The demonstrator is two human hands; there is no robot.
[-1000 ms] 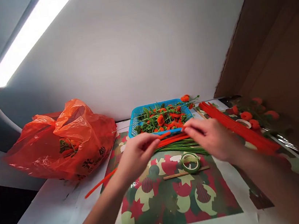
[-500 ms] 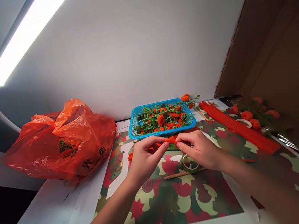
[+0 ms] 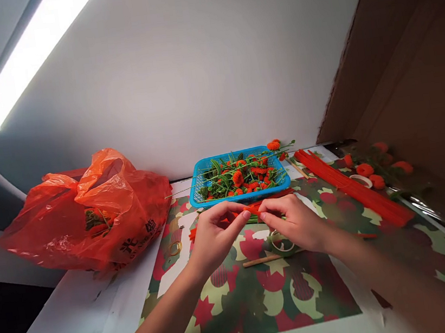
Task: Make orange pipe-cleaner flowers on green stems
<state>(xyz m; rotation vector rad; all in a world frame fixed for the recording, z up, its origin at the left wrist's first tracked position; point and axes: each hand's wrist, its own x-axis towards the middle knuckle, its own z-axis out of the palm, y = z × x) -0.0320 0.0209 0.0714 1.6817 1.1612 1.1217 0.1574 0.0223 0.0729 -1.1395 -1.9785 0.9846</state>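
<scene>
My left hand (image 3: 214, 235) and my right hand (image 3: 295, 223) meet fingertip to fingertip above the patterned mat (image 3: 260, 298). Both pinch a short orange pipe cleaner (image 3: 251, 209) between thumb and fingers. Just behind the hands stands a blue basket (image 3: 202, 167) filled with orange pompom flowers on green stems. A roll of green tape (image 3: 282, 243) lies under my right hand, with a thin wooden stick (image 3: 259, 260) beside it.
An orange plastic bag (image 3: 90, 216) sits at the left. A bundle of long orange pipe cleaners (image 3: 352, 190) lies at the right, with more orange flowers (image 3: 366, 170) and a tape roll beyond it. A rubber band (image 3: 174, 247) lies on the mat's left side. A cardboard wall rises at right.
My hands have come together from wide apart, so the orange pipe cleaner that was stretched between them is now bunched short between the fingertips. The hands also drew slightly nearer to me.
</scene>
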